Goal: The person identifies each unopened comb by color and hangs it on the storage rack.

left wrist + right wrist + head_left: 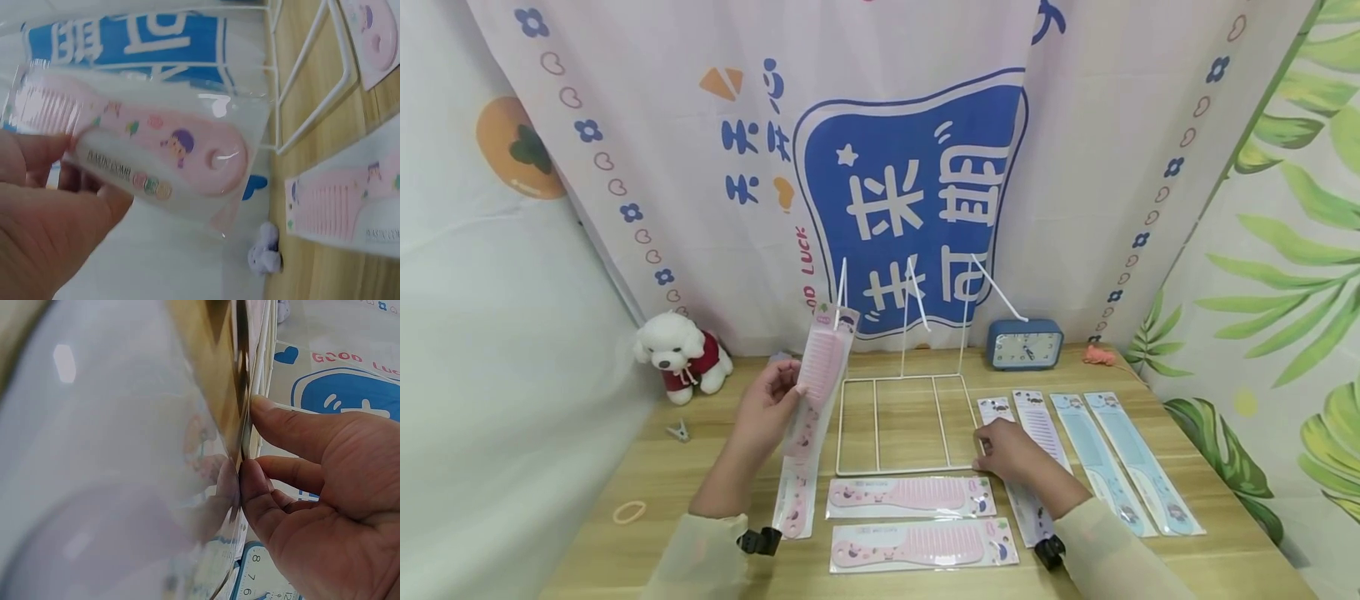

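In the head view my left hand (770, 408) pinches a packaged pink comb (822, 367) by its edge, thumb in front. The comb is raised and tilted, its top at the tip of the left prong of a white wire rack (877, 425); I cannot tell whether the prong passes through it. Below it lies another packaged pink comb (793, 500). My right hand (1011, 450), fingers bent, grips the right front edge of the rack's base, beside a packaged purple comb (1030, 512). In the right wrist view clear packaging (112, 456) partly hides the contact.
Two packaged pink combs (913, 496) lie before the rack. Another purple comb (1041, 429) and two blue combs (1093, 454) lie right. A blue clock (1024, 344) and orange yarn (1100, 356) stand behind. Leftward are a plush dog (679, 354), clip (678, 431) and band (629, 512).
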{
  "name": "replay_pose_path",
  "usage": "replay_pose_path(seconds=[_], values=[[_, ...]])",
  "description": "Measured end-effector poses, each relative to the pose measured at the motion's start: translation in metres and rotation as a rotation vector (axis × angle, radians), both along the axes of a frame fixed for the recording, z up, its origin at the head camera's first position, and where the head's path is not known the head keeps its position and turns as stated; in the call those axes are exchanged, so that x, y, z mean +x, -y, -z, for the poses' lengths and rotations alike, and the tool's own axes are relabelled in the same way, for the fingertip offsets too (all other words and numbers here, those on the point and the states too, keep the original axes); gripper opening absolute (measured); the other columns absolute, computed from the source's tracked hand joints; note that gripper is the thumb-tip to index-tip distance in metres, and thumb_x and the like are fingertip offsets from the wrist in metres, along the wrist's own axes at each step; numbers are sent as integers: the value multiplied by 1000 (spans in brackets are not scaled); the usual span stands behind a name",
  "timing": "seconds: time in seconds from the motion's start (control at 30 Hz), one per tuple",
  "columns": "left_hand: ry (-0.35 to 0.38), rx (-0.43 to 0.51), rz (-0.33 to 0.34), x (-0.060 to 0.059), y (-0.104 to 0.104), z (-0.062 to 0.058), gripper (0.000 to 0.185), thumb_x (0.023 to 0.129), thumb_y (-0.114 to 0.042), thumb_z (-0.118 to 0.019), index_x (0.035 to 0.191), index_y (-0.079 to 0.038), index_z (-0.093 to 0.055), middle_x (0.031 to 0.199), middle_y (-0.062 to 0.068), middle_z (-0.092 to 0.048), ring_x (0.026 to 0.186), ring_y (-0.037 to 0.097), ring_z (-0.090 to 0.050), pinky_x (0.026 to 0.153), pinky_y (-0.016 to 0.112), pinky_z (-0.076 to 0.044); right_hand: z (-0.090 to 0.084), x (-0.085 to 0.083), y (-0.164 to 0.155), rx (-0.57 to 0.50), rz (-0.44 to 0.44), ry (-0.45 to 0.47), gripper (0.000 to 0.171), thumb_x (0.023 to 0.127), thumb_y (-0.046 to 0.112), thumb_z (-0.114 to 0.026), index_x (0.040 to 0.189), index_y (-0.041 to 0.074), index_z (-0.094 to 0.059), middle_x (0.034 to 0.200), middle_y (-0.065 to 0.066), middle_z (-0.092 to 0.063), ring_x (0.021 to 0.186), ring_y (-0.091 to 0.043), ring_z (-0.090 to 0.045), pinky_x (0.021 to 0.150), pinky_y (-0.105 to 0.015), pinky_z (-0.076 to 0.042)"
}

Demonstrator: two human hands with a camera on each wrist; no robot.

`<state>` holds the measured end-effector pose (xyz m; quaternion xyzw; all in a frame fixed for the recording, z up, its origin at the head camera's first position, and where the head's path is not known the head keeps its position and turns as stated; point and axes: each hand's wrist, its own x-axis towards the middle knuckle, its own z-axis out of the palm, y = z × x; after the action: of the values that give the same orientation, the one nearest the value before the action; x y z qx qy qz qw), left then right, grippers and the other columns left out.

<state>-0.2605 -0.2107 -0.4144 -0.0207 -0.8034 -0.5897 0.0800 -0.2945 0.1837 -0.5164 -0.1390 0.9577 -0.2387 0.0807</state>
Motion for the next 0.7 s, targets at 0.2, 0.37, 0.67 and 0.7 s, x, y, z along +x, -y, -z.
replay_pose_path(seconds=[0.2, 0.37, 0.67, 0.7], values=[[9, -49, -137, -23, -23, -2, 35, 107, -1, -59, 142, -6, -60, 137, 20, -65, 126, 32, -62, 111, 42, -55, -2, 1, 0, -6, -4, -1, 39, 91, 13, -89, 75, 10, -54, 65, 3, -42, 62, -13, -40, 60, -27, -30], [-2, -52, -189, -49, -35, -5, 37, 104, 3, -60, 140, -5, -62, 135, 23, -67, 125, 37, -65, 112, 50, -57, -4, 3, 0, -20, -14, -17, 42, 91, 12, -89, 74, 11, -50, 64, 5, -38, 61, -12, -37, 59, -25, -29], [44, 48, -128, -93, -34, 8, 39, 108, -3, -60, 146, -9, -58, 137, 18, -64, 127, 33, -64, 109, 45, -58, -3, 4, -1, -27, -25, -47, 42, 89, 10, -90, 73, 8, -51, 63, 5, -37, 60, -12, -35, 59, -26, -27], [38, 59, -119, -97, -34, 10, 38, 108, -4, -60, 146, -9, -58, 137, 18, -64, 126, 32, -63, 108, 44, -58, -3, 3, -1, -23, -23, -42, 42, 89, 11, -90, 73, 9, -51, 63, 5, -37, 60, -12, -35, 59, -25, -27]])
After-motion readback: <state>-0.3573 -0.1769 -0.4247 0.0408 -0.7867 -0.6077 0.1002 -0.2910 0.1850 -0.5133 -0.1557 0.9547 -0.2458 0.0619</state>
